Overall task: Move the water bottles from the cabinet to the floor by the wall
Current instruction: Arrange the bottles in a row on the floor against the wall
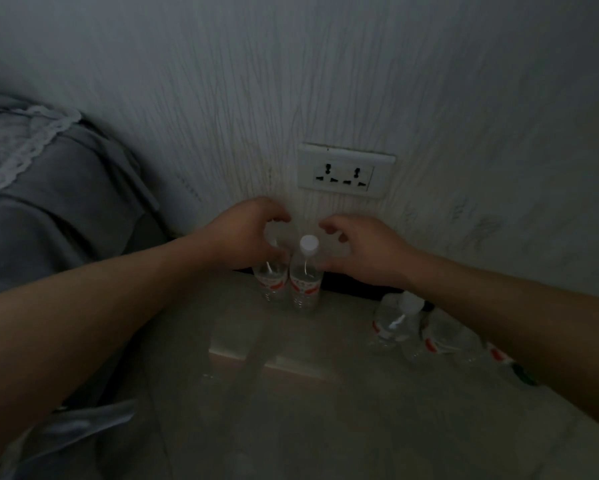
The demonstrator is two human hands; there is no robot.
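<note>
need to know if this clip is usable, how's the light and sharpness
Head view: dim and underexposed, grey cast; the upright clear plastic water bottle with the white cap reads sharp, the clear bottles at right are smeared; wide-angle distortion skews the white double wall socket; the glossy floor tiles carry faint reflections.
</note>
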